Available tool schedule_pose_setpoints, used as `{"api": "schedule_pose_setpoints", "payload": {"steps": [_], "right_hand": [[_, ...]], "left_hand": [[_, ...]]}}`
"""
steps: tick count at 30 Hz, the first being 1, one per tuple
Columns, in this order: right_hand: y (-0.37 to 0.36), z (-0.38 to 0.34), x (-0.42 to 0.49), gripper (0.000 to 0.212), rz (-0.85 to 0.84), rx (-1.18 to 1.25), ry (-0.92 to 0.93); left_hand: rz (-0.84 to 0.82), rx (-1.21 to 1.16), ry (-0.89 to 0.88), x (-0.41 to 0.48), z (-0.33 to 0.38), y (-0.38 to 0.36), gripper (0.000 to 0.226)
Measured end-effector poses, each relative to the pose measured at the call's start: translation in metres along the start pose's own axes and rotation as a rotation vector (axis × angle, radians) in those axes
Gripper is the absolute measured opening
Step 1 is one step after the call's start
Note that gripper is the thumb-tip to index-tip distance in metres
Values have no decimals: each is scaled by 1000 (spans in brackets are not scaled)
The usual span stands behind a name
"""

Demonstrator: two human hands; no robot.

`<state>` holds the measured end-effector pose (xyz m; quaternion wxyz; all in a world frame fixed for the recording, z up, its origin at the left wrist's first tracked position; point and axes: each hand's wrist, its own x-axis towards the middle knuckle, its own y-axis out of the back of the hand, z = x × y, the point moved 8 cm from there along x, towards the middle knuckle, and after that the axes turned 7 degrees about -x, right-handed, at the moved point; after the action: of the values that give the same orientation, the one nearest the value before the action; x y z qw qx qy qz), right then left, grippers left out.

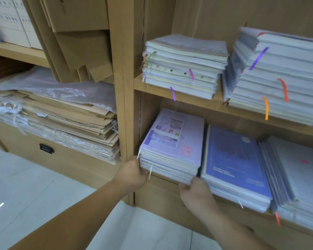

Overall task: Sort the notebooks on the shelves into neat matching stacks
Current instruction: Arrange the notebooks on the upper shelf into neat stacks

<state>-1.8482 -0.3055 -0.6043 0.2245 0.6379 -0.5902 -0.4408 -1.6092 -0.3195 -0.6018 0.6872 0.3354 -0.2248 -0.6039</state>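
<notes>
Head view: a person stands at a wooden set of shelves. On the lower shelf (165,178) sit three piles of notebooks side by side. The pale purple pile (172,141) is on the left, right by the wooden post. The blue pile (233,159) is just beside it, and the grey pile (296,174) is on the far right. The left hand (132,171) has its grip clamped on the front left corner of the pale purple pile. The right hand (195,193) has its grip clamped on the front right corner of the same pile, where it meets the blue pile. The fingertips of both hands are hidden by the books. On the upper shelf (152,87) are two more piles, a small pile (184,65) and a tall pile (282,78). Thin ribbons in green, pink, purple and orange hang out of them. To the left of the post lies a heap of brown envelopes (61,120) in clear plastic. Above it hang flat cardboard sheets (79,33). A dark drawer handle (46,148) sits under the heap. The floor (25,186) has pale tiles.
</notes>
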Motion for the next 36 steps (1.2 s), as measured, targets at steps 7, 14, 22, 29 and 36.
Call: {"api": "schedule_pose_setpoints", "payload": {"steps": [7, 14, 22, 29, 36], "right_hand": [[-3, 5, -3, 20, -146, 97, 53], [53, 35, -17, 39, -210, 14, 81], [135, 130, -13, 50, 211, -343, -27], [149, 163, -14, 54, 327, -438, -25], [140, 168, 6, 39, 162, -209, 68]], "left_hand": [[-53, -7, -6, -3, 6, 0, 12], [-23, 138, -57, -30, 26, -5, 6], [-96, -33, -226, -59, 147, -95, 12], [137, 78, -178, -51, 152, -103, 22], [101, 4, -281, -44, 159, -110, 28]]}}
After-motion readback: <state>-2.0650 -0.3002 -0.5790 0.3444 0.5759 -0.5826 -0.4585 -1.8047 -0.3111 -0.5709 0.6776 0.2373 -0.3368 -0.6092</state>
